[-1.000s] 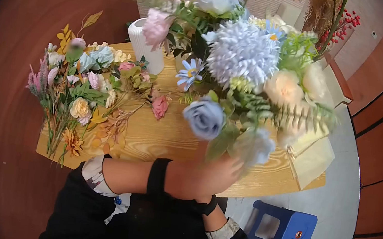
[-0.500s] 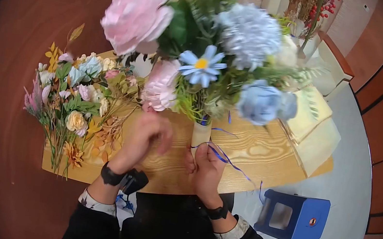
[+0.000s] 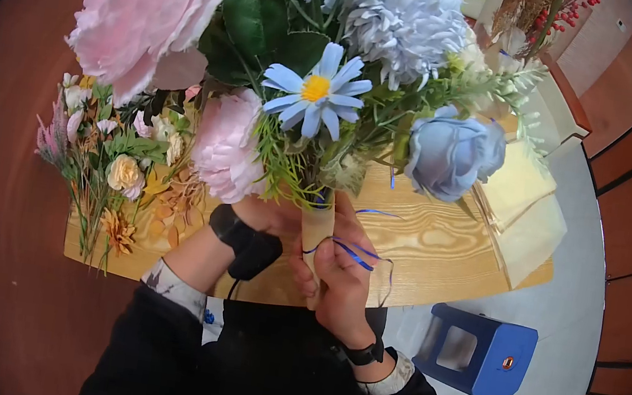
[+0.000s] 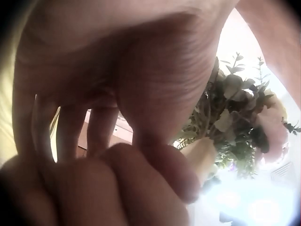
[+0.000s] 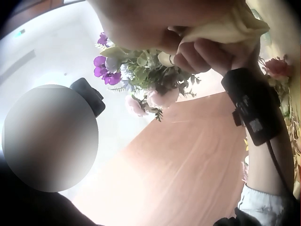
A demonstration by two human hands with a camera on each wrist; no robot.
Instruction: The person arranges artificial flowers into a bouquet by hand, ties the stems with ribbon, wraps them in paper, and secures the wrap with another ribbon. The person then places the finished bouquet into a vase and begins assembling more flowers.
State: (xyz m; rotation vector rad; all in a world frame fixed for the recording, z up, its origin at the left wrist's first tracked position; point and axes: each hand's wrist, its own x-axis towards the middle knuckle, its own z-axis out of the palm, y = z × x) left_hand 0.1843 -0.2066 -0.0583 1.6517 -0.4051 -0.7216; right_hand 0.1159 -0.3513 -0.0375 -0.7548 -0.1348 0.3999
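Note:
An artificial flower bouquet [image 3: 315, 88] is upright in front of me, with a pink peony, a blue daisy and a blue rose. Cream paper [image 3: 316, 234] wraps its stems, and a thin blue ribbon [image 3: 356, 256] circles the paper with loose tails. My right hand [image 3: 344, 286] grips the lower wrapped stems, thumb in front. Just above it, my left hand [image 3: 269, 214] reaches behind the stems and holds them, its fingers mostly hidden in the head view. In the right wrist view, curled left fingers [image 5: 200, 56] lie against the wrapping paper [image 5: 230, 28].
Loose artificial flowers [image 3: 126, 171] lie on the left of the wooden table [image 3: 430, 246]. Sheets of cream paper [image 3: 521, 202] are stacked on its right. A blue stool [image 3: 499, 357] stands on the floor at the right. Red berries [image 3: 569, 15] show at the back.
Crossed arms have come apart, and the bouquet is now closer to the camera, shifted left. My left hand has moved from beside the wrapped stems to behind them; my right keeps its grip.

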